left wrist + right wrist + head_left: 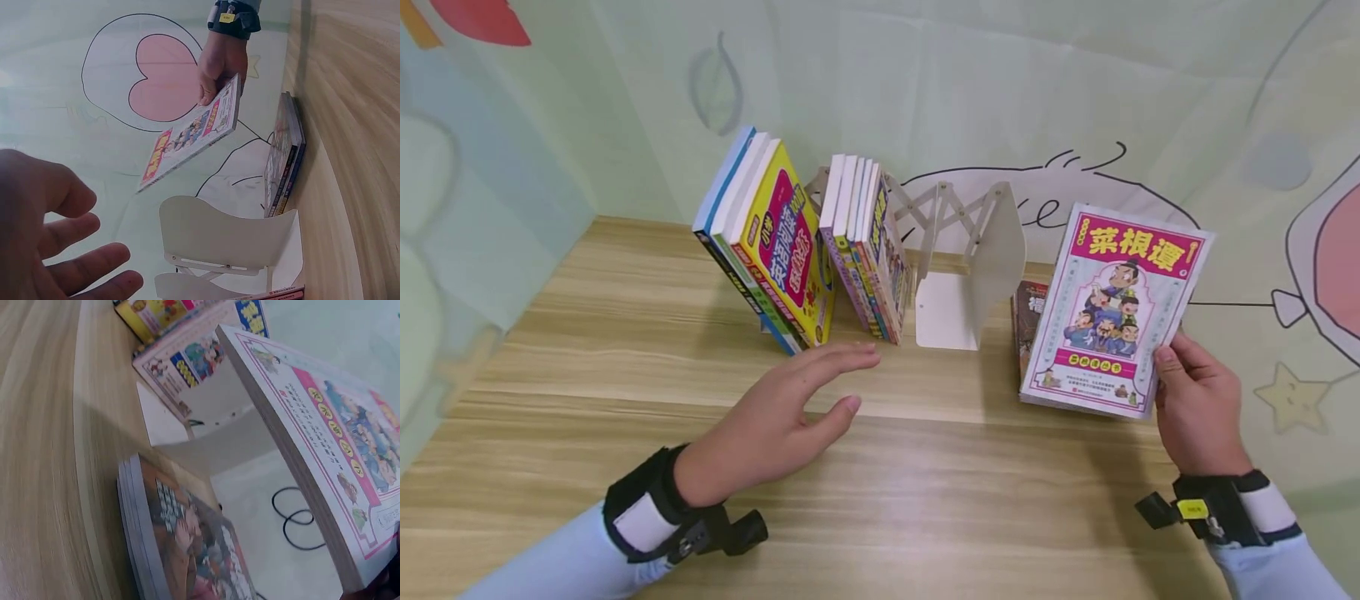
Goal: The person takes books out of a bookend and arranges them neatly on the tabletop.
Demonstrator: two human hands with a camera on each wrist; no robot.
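Observation:
My right hand (pixel 1201 407) pinches a book (pixel 1112 317) by its lower right edge, thumb on the front cover. The cover is white with a magenta title band and cartoon figures, and it is raised above the table. In the right wrist view the book (pixel 312 444) hangs over a small stack of dark-covered books (pixel 194 531). My left hand (pixel 782 417) holds nothing; its fingers reach toward the upright books, thumb apart. Nearest to it are large books (pixel 775 242) leaning left and a group of smaller books (pixel 865 250) in an expandable metal bookend (pixel 947 308).
Past the smaller books, the bookend's cream end plate (pixel 1000 242) stands upright. A printed cloth (pixel 820 75) with cartoon drawings hangs behind the wooden table (pixel 880 500). The dark-covered stack (pixel 1024 321) lies at the right, partly hidden by the raised book.

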